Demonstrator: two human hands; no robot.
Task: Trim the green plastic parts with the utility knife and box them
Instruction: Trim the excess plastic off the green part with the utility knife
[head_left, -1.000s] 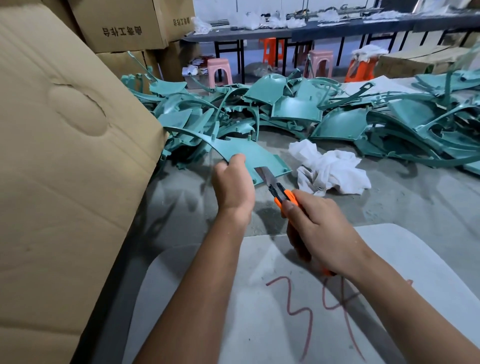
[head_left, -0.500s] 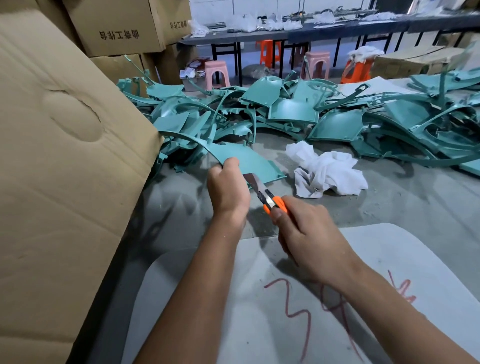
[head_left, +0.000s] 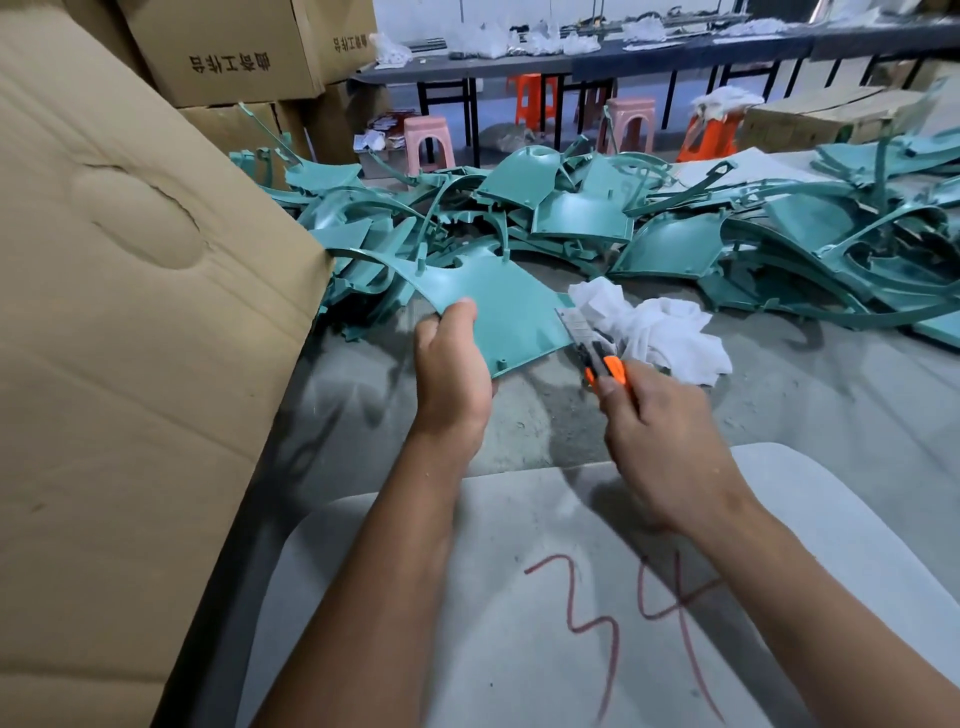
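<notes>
My left hand (head_left: 451, 366) grips the near edge of a flat, curved green plastic part (head_left: 511, 306), thumb on top, holding it just above the floor. My right hand (head_left: 660, 441) grips an orange utility knife (head_left: 602, 364). Its extended blade lies against the part's right edge. A large heap of green plastic parts (head_left: 649, 223) spreads across the floor behind. A big cardboard box (head_left: 119, 364) leans in at my left.
A crumpled white cloth (head_left: 660, 327) lies on the concrete floor right of the knife. A white board (head_left: 519, 623) marked "34" in red sits under my forearms. Stacked cartons (head_left: 228, 52), plastic stools (head_left: 426, 140) and a long table (head_left: 623, 52) stand behind the heap.
The green part has tilted up flatter toward me in my left hand. The knife has shifted from beside my left hand out to the part's right edge.
</notes>
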